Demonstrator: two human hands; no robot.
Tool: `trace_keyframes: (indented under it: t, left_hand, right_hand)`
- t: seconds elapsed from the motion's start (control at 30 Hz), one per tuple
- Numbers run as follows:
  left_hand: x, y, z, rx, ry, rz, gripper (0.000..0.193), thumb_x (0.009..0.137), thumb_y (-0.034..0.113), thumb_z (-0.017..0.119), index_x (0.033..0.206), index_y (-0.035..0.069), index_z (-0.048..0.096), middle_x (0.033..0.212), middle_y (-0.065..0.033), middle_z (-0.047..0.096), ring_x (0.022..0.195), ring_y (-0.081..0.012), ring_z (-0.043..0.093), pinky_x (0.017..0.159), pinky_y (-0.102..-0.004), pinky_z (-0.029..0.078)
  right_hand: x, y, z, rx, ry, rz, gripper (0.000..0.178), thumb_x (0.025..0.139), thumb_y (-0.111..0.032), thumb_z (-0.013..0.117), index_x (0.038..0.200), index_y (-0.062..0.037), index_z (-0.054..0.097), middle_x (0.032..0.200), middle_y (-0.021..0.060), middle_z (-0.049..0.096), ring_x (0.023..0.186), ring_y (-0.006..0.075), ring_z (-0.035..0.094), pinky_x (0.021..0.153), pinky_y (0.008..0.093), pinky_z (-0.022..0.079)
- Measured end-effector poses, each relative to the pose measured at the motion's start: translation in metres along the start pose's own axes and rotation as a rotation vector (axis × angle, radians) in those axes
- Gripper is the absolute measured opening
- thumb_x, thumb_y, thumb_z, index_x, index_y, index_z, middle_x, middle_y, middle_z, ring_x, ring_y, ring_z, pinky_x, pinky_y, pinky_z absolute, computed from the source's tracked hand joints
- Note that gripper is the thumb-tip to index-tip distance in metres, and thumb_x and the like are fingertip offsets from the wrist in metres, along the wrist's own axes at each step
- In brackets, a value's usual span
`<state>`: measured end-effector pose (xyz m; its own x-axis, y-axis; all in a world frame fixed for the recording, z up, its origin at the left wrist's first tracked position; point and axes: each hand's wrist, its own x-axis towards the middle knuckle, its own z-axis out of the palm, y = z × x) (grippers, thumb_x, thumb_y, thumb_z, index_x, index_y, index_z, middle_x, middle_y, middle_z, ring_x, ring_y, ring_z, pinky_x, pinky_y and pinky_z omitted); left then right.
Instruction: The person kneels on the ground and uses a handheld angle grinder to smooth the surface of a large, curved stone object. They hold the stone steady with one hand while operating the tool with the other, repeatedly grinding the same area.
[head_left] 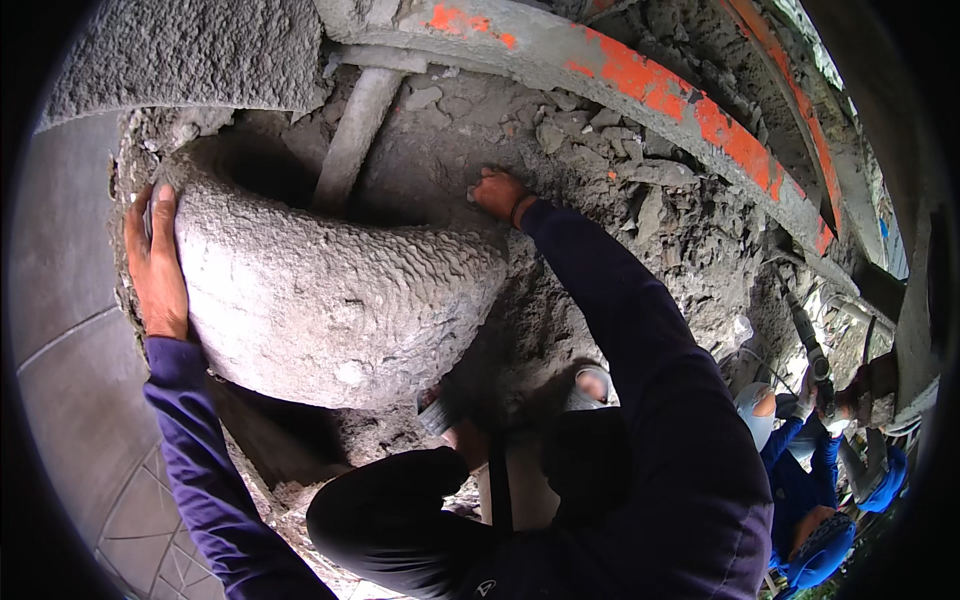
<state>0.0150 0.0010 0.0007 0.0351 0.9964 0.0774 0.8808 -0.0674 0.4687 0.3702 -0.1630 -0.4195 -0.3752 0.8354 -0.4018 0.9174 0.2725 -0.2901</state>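
Observation:
A large, rounded, hollow form [320, 300] crusted with grey cement-like material sits in front of me, with a rippled rim and a dark opening. My left hand [155, 260] lies along its left outer side, fingers stretched and slightly apart. Beyond the form's right end, my right hand [497, 193] is closed in a fist against a rough grey surface. Whatever its fingers might hold is hidden. Out of the opening slants a grey-coated bar [358, 135], between my two hands.
A curved beam [650, 85] with orange paint under grey crust arches across the far side. Flaky grey rubble [640, 180] lies below it. At lower right, a person in blue [815, 500] handles a tool [815, 350]. Grey floor tiles [75, 400] run along the left.

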Motion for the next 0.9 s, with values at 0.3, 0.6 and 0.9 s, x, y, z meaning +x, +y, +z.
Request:
trace_keyframes:
  t: [0.3,0.6,0.9]
  left_hand:
    - [-0.003,0.008,-0.006,0.031,-0.008,-0.002,0.084,0.098,0.066,0.056,0.149,-0.001,0.053,0.153,-0.0224,0.052,0.146,-0.0331,0.045,0.122,-0.0426,0.031]
    - [-0.002,-0.001,-0.001,0.008,0.010,-0.011,0.075,0.099,0.059,0.060,0.147,0.001,0.057,0.151,-0.0207,0.056,0.144,-0.0321,0.048,0.121,-0.0393,0.032]
    - [0.005,-0.005,0.002,0.003,-0.018,0.033,0.072,0.101,0.056,0.058,0.145,0.000,0.058,0.152,-0.0206,0.054,0.145,-0.0317,0.047,0.121,-0.0391,0.031]
  right_hand:
    - [-0.062,0.003,0.048,0.551,0.092,0.096,0.019,0.088,-0.014,0.066,0.100,-0.0076,0.079,0.104,0.0183,0.076,0.099,0.0386,0.071,0.091,0.0487,0.057]
    - [-0.123,-0.041,-0.004,0.470,-0.301,0.174,0.029,0.084,-0.022,0.067,0.106,-0.0043,0.077,0.100,0.0200,0.074,0.095,0.0411,0.071,0.091,0.0507,0.055]
    - [-0.012,-0.004,-0.030,0.343,0.273,0.164,0.048,0.091,-0.007,0.063,0.139,-0.0089,0.062,0.127,0.0185,0.068,0.114,0.0406,0.064,0.098,0.0468,0.055]
